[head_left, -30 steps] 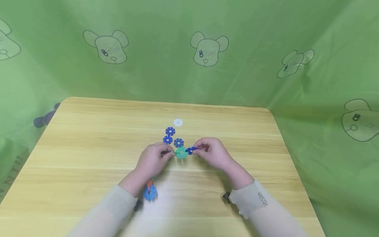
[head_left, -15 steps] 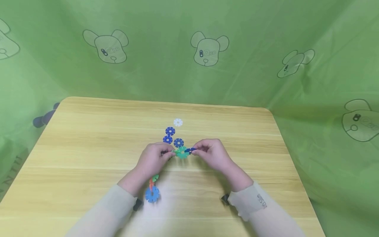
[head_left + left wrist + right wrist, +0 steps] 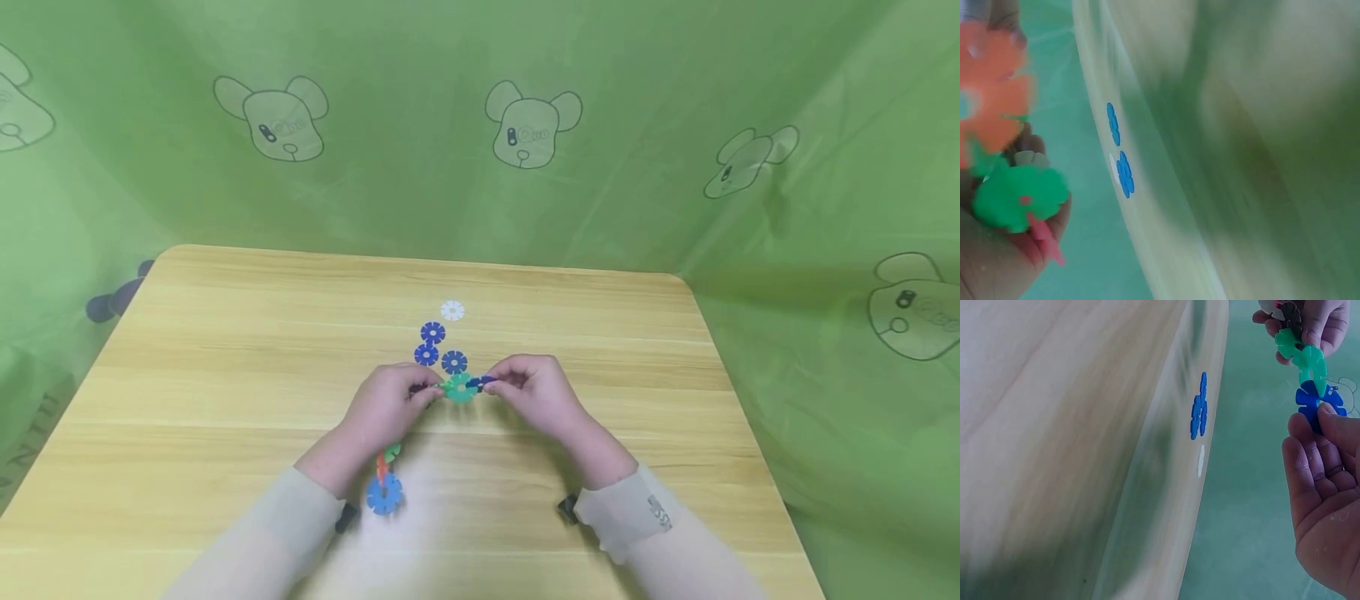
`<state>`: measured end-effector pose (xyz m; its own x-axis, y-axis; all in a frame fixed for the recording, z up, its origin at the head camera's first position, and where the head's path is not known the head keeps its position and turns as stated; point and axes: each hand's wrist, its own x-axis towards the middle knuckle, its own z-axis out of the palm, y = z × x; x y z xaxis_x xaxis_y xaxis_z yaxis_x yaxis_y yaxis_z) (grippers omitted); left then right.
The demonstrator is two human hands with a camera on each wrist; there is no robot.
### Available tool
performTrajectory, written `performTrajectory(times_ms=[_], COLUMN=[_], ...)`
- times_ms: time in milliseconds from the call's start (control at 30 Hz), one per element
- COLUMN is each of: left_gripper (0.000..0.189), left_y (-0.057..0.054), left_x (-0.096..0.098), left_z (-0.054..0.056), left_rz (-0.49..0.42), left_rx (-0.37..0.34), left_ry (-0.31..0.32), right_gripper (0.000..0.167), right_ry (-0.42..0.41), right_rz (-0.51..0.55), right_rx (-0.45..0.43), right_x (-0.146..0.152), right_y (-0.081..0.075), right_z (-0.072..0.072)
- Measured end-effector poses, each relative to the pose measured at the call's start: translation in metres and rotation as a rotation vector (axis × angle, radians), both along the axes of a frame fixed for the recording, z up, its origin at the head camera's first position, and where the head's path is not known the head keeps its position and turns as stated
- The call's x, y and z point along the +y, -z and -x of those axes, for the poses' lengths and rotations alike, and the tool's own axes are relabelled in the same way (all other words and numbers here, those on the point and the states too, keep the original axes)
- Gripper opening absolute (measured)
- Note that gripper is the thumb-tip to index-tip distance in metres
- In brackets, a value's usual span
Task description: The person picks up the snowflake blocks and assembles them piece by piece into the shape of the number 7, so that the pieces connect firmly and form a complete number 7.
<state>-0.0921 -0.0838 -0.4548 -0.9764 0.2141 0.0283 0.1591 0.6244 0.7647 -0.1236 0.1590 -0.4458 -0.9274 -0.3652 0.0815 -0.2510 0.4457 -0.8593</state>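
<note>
My left hand (image 3: 384, 407) pinches a chain of slotted snowflake discs over the middle of the table. From its fingers a green snowflake disc (image 3: 460, 389) sticks out to the right. With thumb and fingers, my right hand (image 3: 538, 398) pinches a dark blue snowflake disc (image 3: 1308, 400), whose edge meets that green one at the slots. The chain's other end hangs below the left wrist, where an orange disc and a light blue disc (image 3: 385, 495) show. Close up in the left wrist view are an orange disc (image 3: 1007, 94) and another green disc (image 3: 1019, 195); the palm hides part of the chain.
Beyond the hands, several loose discs lie on the wooden table (image 3: 600, 333): dark blue discs (image 3: 432, 332) and a white disc (image 3: 452, 311). A green curtain (image 3: 420, 192) printed with bear heads hangs behind the table and along its sides.
My right hand has shifted slightly left and down, and its blue disc now overlaps the green one more. The chain's hanging end has swung out a little below the left wrist.
</note>
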Motion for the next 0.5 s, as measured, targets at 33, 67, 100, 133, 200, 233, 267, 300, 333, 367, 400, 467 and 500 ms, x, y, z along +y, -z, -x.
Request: performTrajectory(times_ms=[33,67,100,133,200,233,267,300,333,367,400,467,500], left_gripper=[0.004,0.004,0.005,0.005,0.006,0.007,0.007,0.007,0.007,0.007,0.007,0.007,0.007], left_y=[-0.0002,-0.0006,-0.0006,-0.0008,-0.001,-0.0006,-0.0001,0.0003,0.0008,0.001,0.0014,0.0027,0.0036], left_x=[0.0004,0.0008,0.0012,0.0016,0.0023,0.0025,0.0025,0.0024,0.002,0.0016,0.001,-0.0007,-0.0017], left_z=[0.0003,0.0004,0.0005,0.0005,0.0004,0.0003,0.0003,0.0002,0.0002,0.0,-0.0001,-0.0001,0.0], left_rz=[0.013,0.024,0.032,0.036,0.035,0.031,0.027,0.022,0.018,0.014,0.012,0.011,0.009], left_rx=[0.0,0.001,0.002,0.004,0.01,0.013,0.015,0.017,0.018,0.017,0.017,0.015,0.012], left_ry=[0.004,0.006,0.008,0.008,0.005,0.002,-0.002,-0.004,-0.006,-0.008,-0.009,-0.013,-0.015], right_gripper=[0.009,0.009,0.009,0.009,0.01,0.01,0.01,0.011,0.011,0.011,0.012,0.014,0.014], right_ry=[0.002,0.004,0.003,0.0,-0.004,-0.006,-0.01,-0.015,-0.019,-0.024,-0.028,-0.039,-0.044], right_rz=[-0.004,-0.005,-0.004,-0.002,0.001,0.001,-0.003,-0.009,-0.018,-0.028,-0.04,-0.069,-0.081], right_rx=[0.003,0.006,0.01,0.014,0.027,0.034,0.042,0.049,0.056,0.062,0.062,0.063,0.06], right_x=[0.0002,0.0001,-0.0005,-0.0012,-0.0031,-0.0041,-0.0052,-0.0062,-0.0066,-0.007,-0.007,-0.0058,-0.0048], right_y=[0.001,0.0019,0.0022,0.0025,0.0026,0.0024,0.0021,0.0017,0.0018,0.0017,0.002,0.0033,0.0044], right_z=[-0.0001,-0.0002,-0.0003,-0.0004,-0.0005,-0.0004,-0.0004,-0.0002,0.0,0.0003,0.0008,0.0025,0.0038])
